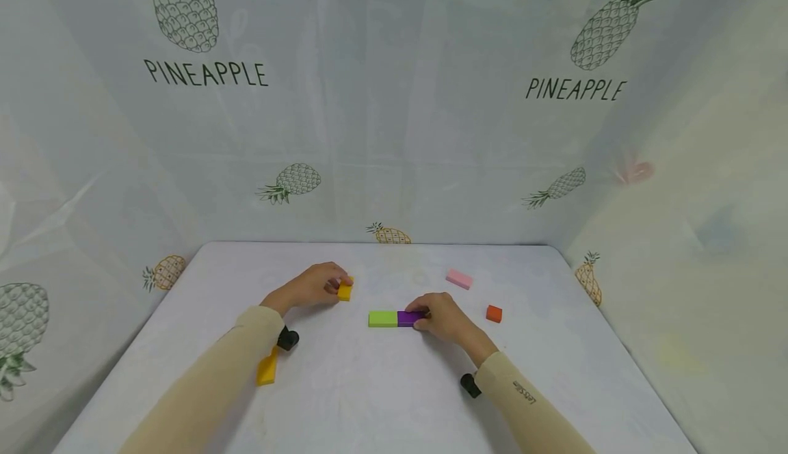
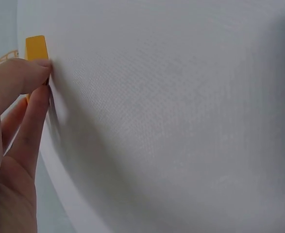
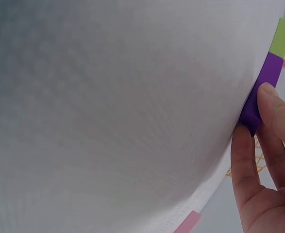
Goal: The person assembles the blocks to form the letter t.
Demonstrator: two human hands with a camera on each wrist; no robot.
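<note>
My left hand (image 1: 316, 284) pinches a small yellow block (image 1: 344, 292) between thumb and fingers, left of the table's middle. The left wrist view shows that yellow block (image 2: 36, 47) poking out past the thumb tip. Near the middle, my right hand (image 1: 444, 317) grips the right end of a purple block (image 1: 407, 318), thumb on one side and fingers on the other. A lime green block (image 1: 383, 319) lies end to end with the purple one, in one straight row. The right wrist view has the purple block (image 3: 264, 82) meeting the green block (image 3: 281, 39).
Behind my right hand lies a pink block (image 1: 459, 279), with an orange-red cube (image 1: 494, 314) to its right. Another yellow block (image 1: 267, 369) is partly under my left forearm. The white table (image 1: 345, 399) backs onto a pineapple-print curtain (image 1: 394, 112).
</note>
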